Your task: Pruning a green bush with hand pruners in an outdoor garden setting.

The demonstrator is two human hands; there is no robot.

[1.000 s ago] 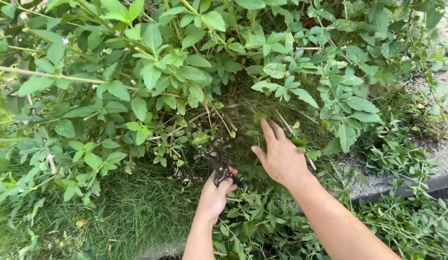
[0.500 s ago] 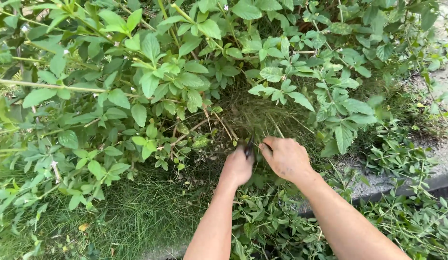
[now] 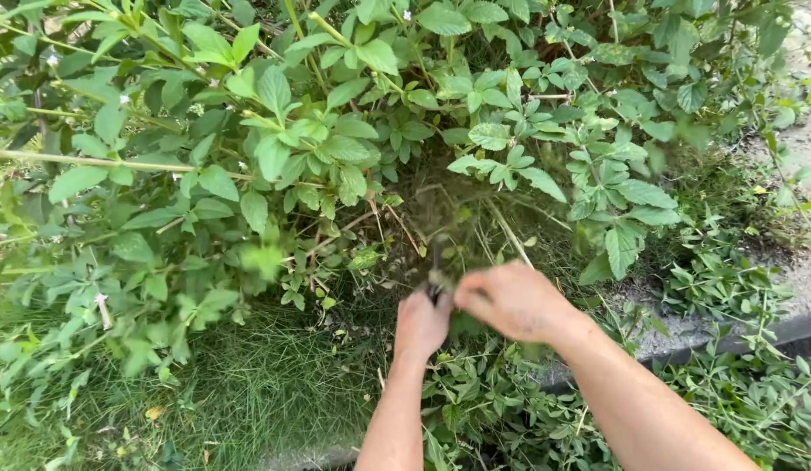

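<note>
My left hand (image 3: pixel 420 324) is closed around dark pruning shears (image 3: pixel 435 277), whose tip points up into the base of a leafy green shrub (image 3: pixel 336 148). My right hand (image 3: pixel 514 301) is curled into a fist just right of the shears, almost touching my left hand. It is blurred, and whatever is inside it is hidden. Thin dry brown stems (image 3: pixel 507 228) rise from the shaded hollow just above both hands.
Long grass (image 3: pixel 240 392) lies at lower left. Low leafy weeds (image 3: pixel 510 410) crowd around my forearms. A dark curb edge (image 3: pixel 772 336) runs along the right, with pale pavement (image 3: pixel 807 139) beyond it. A long pale branch (image 3: pixel 118 163) reaches out to the left.
My right hand was spread open above the shears, then dropped and closed into a fist. My left hand with the shears rose toward the shrub's base, so both hands now meet.
</note>
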